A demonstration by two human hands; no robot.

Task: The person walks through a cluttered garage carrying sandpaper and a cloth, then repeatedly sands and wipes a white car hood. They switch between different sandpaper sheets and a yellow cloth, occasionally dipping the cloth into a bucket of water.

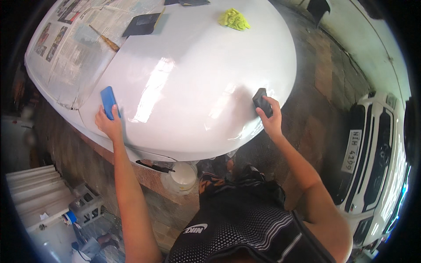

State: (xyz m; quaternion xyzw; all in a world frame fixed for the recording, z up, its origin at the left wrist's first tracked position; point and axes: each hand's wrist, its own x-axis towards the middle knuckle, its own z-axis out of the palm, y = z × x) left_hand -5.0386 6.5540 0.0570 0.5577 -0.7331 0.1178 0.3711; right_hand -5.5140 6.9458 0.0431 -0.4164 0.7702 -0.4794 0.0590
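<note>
A glossy white car panel [188, 79] curves across the view under both my hands. My left hand [108, 122] grips the lower end of a blue sanding block [108, 100], thumb on its right side, near the left part of the panel. By the right rim, my right hand [272, 117] is closed around a dark block [262, 100], its fingers over the top and right side. This block rests against the panel's surface; what its underside carries is hidden.
Taped newspaper [72, 50] covers the panel's left side, with a wooden-handled tool [107, 42] near its edge. Black sheets [142, 25] and a yellow-green cloth [234, 19] lie farther back. A white bucket [183, 174] stands below. Another white car [377, 153] is at right.
</note>
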